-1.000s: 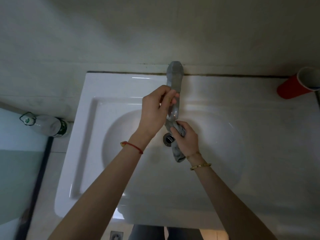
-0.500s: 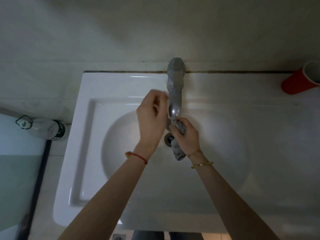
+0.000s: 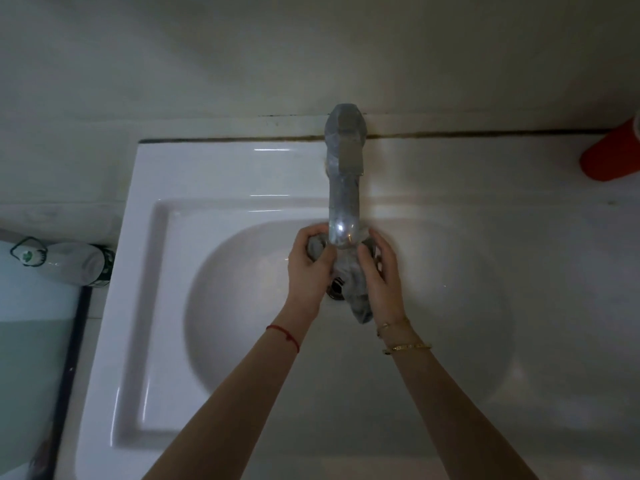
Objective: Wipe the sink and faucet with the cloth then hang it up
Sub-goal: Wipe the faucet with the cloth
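grey cloth (image 3: pixel 356 292) in both hands under faucet (image 3: pixel 343 188)

wall (image 3: pixel 242 57): pale, dim | floor (image 3: pixel 93 303): light tile | glass panel (image 3: pixel 27 341) left

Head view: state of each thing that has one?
faucet: no water visible
cloth: bunched under the spout, held by both hands
left hand: gripping cloth
right hand: gripping cloth
sink: basin looks empty of water
red cup: on its side
bottle: lying down
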`<action>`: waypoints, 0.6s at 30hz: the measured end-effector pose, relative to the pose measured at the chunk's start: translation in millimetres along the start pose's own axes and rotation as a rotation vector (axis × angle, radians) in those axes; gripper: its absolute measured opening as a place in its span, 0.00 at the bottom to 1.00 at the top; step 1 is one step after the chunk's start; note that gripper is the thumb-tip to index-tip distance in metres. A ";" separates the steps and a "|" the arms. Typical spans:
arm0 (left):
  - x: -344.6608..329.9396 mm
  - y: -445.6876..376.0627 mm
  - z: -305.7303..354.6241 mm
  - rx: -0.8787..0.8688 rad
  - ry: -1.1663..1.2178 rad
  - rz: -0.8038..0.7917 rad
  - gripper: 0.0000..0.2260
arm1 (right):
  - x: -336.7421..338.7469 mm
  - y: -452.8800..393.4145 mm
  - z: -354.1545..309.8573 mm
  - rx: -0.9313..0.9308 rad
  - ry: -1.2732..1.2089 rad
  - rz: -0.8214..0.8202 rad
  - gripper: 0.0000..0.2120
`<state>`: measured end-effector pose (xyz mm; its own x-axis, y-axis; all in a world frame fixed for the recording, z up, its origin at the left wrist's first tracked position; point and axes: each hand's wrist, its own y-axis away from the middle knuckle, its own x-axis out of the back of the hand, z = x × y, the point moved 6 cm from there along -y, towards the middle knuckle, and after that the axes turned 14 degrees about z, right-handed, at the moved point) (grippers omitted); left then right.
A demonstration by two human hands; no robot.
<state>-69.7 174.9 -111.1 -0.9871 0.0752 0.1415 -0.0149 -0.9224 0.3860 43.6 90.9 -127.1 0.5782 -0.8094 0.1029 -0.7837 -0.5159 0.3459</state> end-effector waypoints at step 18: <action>3.2 -4.5 -20.9 0.139 -0.118 0.085 0.11 | -14.4 3.0 -17.4 0.382 0.203 0.012 0.14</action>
<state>-76.2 171.4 -131.4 -0.9583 0.0507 0.2813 0.0976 -0.8669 0.4888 36.8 105.9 -111.3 0.5716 -0.7640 0.2994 -0.7962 -0.6047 -0.0229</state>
